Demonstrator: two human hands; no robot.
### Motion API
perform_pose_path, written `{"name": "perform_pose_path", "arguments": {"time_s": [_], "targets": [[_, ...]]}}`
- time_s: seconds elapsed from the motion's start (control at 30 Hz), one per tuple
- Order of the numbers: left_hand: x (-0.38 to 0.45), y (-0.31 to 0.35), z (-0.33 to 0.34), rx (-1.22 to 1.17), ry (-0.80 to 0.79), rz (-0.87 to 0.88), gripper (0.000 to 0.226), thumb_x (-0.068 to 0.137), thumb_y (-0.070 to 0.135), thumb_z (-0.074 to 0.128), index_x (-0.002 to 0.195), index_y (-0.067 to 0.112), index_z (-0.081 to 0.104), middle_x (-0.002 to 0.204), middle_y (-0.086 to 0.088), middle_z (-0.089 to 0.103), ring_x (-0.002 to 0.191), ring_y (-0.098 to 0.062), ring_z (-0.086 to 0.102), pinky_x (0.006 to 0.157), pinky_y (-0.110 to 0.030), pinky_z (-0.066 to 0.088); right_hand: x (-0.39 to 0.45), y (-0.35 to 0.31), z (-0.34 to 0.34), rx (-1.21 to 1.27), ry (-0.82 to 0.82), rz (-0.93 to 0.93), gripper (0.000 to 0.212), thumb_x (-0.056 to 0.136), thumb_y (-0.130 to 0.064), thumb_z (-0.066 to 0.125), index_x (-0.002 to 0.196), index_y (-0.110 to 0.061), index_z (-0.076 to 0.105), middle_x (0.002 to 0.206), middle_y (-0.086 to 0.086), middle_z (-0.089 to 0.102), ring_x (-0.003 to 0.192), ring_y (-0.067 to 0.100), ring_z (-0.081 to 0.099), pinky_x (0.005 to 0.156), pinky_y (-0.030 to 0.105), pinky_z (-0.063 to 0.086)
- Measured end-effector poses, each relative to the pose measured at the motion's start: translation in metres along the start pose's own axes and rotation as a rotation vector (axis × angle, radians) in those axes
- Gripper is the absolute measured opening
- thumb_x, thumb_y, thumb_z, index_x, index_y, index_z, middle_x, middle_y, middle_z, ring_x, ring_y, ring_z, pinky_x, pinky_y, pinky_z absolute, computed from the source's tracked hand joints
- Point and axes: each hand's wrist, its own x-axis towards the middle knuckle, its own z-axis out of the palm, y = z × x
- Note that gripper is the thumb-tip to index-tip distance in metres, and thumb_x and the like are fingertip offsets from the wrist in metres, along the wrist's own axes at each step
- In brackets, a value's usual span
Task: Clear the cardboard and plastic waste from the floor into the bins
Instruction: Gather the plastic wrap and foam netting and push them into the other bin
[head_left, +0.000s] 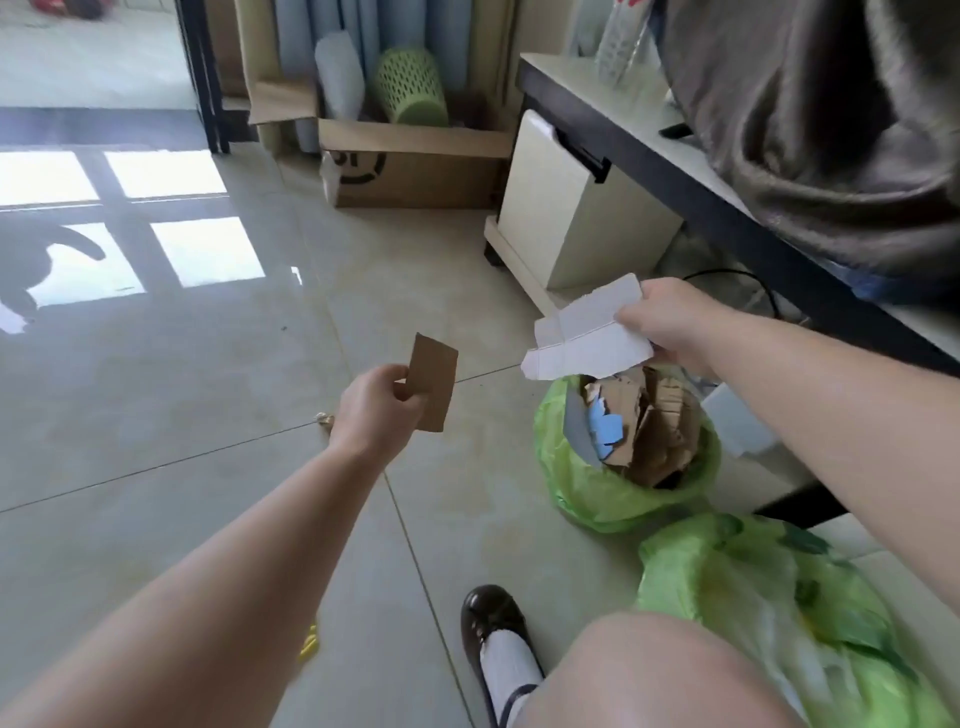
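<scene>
My left hand (375, 408) pinches a small brown cardboard piece (434, 382) above the tiled floor, left of the bins. My right hand (670, 322) grips a flattened white carton (582, 335) just over the far bin (576, 483). That bin has a green bag liner and holds several brown cardboard scraps and a blue piece (610, 428). A second green-lined bin (737, 577) stands nearer, beside my knee, with plastic inside it.
A small crumpled scrap (324, 419) and a yellow bit (309, 644) lie on the floor. A black table (675, 171) with a white cabinet (566, 208) under it is at right. A cardboard box (415, 171) with a green basket sits at the back. My shoe (493, 621) is near the bins.
</scene>
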Motion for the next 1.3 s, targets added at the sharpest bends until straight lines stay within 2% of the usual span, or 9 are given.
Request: {"name": "perform_pose_path", "arguments": {"time_s": [0.23, 0.47, 0.6, 0.7, 0.8, 0.87, 0.97, 1.1, 1.3], "targets": [[-0.003, 0.059, 0.107, -0.049, -0.171, 0.071, 0.054, 0.083, 0.012, 0.055, 0.133, 0.029, 0.044, 0.11, -0.004, 0.07, 0.099, -0.026, 0.066, 0.081, -0.044, 0.057, -0.007, 0.081, -0.051, 0.028, 0.128, 0.141, 0.037, 0.084, -0.014, 0.041, 0.117, -0.012, 0.057, 0.113, 0.013, 0.063, 0.102, 0.031, 0.061, 0.092, 0.051, 0.051], [0.005, 0.093, 0.156, 0.265, -0.173, 0.233, 0.026, 0.078, 0.002, 0.046, 0.086, 0.015, 0.067, 0.084, -0.006, 0.064, 0.077, -0.025, 0.054, 0.066, -0.026, 0.043, 0.001, 0.088, -0.045, -0.232, 0.15, 0.006, 0.021, 0.09, -0.011, 0.036, 0.101, -0.004, 0.052, 0.092, 0.01, 0.055, 0.088, 0.029, 0.051, 0.063, 0.029, 0.039], [0.004, 0.097, 0.171, 0.286, -0.323, 0.189, 0.02, 0.077, -0.001, 0.04, 0.07, 0.012, 0.054, 0.07, -0.007, 0.049, 0.066, -0.025, 0.043, 0.057, -0.028, 0.035, 0.001, 0.084, -0.035, -0.347, 0.175, -0.093, 0.03, 0.091, -0.011, 0.035, 0.112, -0.004, 0.055, 0.109, 0.018, 0.059, 0.093, 0.031, 0.05, 0.076, 0.035, 0.043], [0.006, 0.097, 0.178, 0.237, -0.365, 0.155, 0.034, 0.081, 0.0, 0.037, 0.061, 0.027, 0.04, 0.084, -0.017, 0.063, 0.075, -0.034, 0.061, 0.067, -0.041, 0.051, -0.001, 0.085, -0.027, -0.348, 0.135, -0.118, 0.032, 0.092, -0.011, 0.035, 0.116, -0.008, 0.055, 0.113, 0.017, 0.061, 0.099, 0.033, 0.052, 0.082, 0.036, 0.045], [0.01, 0.093, 0.18, 0.21, -0.394, 0.163, 0.023, 0.079, 0.002, 0.038, 0.074, 0.02, 0.051, 0.087, -0.016, 0.067, 0.079, -0.035, 0.064, 0.069, -0.045, 0.053, 0.0, 0.088, -0.015, -0.312, 0.068, -0.1, 0.033, 0.093, -0.012, 0.035, 0.118, -0.011, 0.055, 0.112, 0.013, 0.061, 0.091, 0.028, 0.05, 0.077, 0.033, 0.043], [0.011, 0.092, 0.181, 0.105, -0.425, 0.132, 0.037, 0.08, 0.007, 0.042, 0.103, 0.033, 0.052, 0.096, -0.005, 0.071, 0.086, -0.027, 0.066, 0.074, -0.043, 0.057, 0.001, 0.09, -0.009, -0.255, 0.036, -0.086, 0.035, 0.093, -0.011, 0.035, 0.122, -0.015, 0.054, 0.112, 0.011, 0.062, 0.087, 0.024, 0.048, 0.074, 0.03, 0.04], [0.012, 0.089, 0.183, -0.014, -0.431, 0.035, 0.07, 0.087, 0.006, 0.046, 0.145, 0.036, 0.021, 0.119, 0.0, 0.067, 0.107, -0.021, 0.063, 0.093, -0.041, 0.052, 0.003, 0.094, -0.002, -0.206, 0.009, -0.078, 0.043, 0.093, -0.009, 0.035, 0.133, -0.018, 0.049, 0.122, 0.01, 0.06, 0.098, 0.024, 0.05, 0.079, 0.026, 0.038], [0.017, 0.079, 0.191, -0.019, -0.478, -0.017, 0.059, 0.086, 0.001, 0.043, 0.138, 0.028, 0.043, 0.121, -0.005, 0.066, 0.109, -0.021, 0.063, 0.093, -0.041, 0.053, 0.011, 0.106, 0.009, -0.188, -0.029, -0.026, 0.043, 0.092, -0.008, 0.034, 0.128, -0.02, 0.053, 0.121, 0.009, 0.062, 0.109, 0.028, 0.054, 0.092, 0.032, 0.045], [0.02, 0.078, 0.203, 0.162, -0.465, 0.054, 0.056, 0.088, 0.009, 0.043, 0.14, 0.028, 0.04, 0.123, -0.003, 0.065, 0.109, -0.021, 0.06, 0.087, -0.028, 0.049, 0.026, 0.104, 0.003, -0.448, -0.036, -0.049, 0.033, 0.1, -0.026, 0.032, 0.108, -0.01, 0.059, 0.096, 0.011, 0.064, 0.089, 0.03, 0.059, 0.074, 0.033, 0.046]]}}
